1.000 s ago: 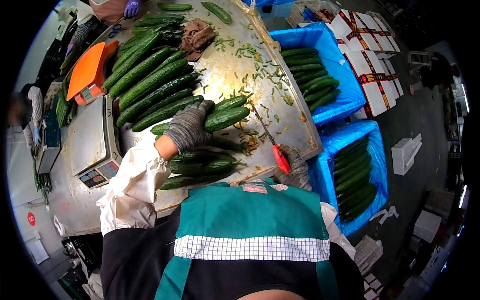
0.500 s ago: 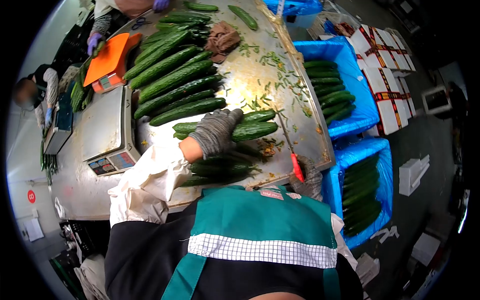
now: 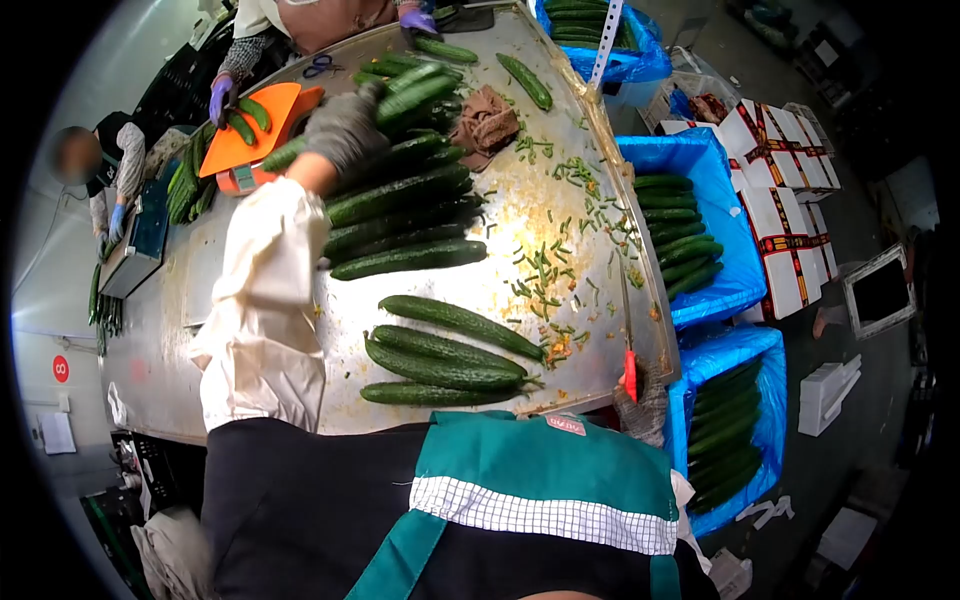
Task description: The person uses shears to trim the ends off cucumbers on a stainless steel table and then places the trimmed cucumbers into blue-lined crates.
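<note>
My left hand (image 3: 345,130), in a grey knit glove and slightly blurred, is wrapped round cucumbers (image 3: 415,97) above the big pile of cucumbers (image 3: 400,195) on the metal table (image 3: 260,350). At the table's right front edge, my right hand (image 3: 642,405) grips a red-handled knife (image 3: 630,372), its thin blade pointing away from me. Three cucumbers (image 3: 445,357) lie side by side on the table near my apron. Small green trimmings (image 3: 545,280) are scattered between the pile and the right edge.
A brown cloth (image 3: 485,125) lies beside the pile. An orange-topped scale (image 3: 250,135) stands behind my left arm, near a co-worker's purple-gloved hand (image 3: 222,97). Blue-lined crates of cucumbers (image 3: 740,285) adjoin the right edge. Another person (image 3: 125,160) is at far left.
My left hand has carried its cucumbers away from me, up and left over the pile. My right hand still holds the knife. Cucumbers now lie on the orange scale, and the view has shifted.
</note>
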{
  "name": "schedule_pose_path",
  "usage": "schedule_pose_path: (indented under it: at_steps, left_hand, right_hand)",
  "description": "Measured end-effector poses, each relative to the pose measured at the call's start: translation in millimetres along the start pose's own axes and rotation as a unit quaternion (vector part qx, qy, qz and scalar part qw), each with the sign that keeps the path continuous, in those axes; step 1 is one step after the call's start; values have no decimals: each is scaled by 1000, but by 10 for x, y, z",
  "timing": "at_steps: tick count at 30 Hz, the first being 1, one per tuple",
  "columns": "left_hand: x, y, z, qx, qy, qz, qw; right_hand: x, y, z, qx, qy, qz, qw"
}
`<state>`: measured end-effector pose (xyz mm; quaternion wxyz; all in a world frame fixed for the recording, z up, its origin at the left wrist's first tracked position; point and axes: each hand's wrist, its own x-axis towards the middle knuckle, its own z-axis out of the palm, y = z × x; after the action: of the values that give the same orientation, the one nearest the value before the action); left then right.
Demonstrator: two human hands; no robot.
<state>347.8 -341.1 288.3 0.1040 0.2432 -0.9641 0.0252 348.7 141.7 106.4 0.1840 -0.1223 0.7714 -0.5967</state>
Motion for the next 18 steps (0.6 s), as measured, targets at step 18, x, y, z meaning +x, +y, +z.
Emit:
schedule_pose_path:
  at_steps: [18]
  left_hand:
    - [1321,-1128,1003,-78,-267,-43,959]
  right_hand:
    - [-140,62,-6,-19,-12,58,998]
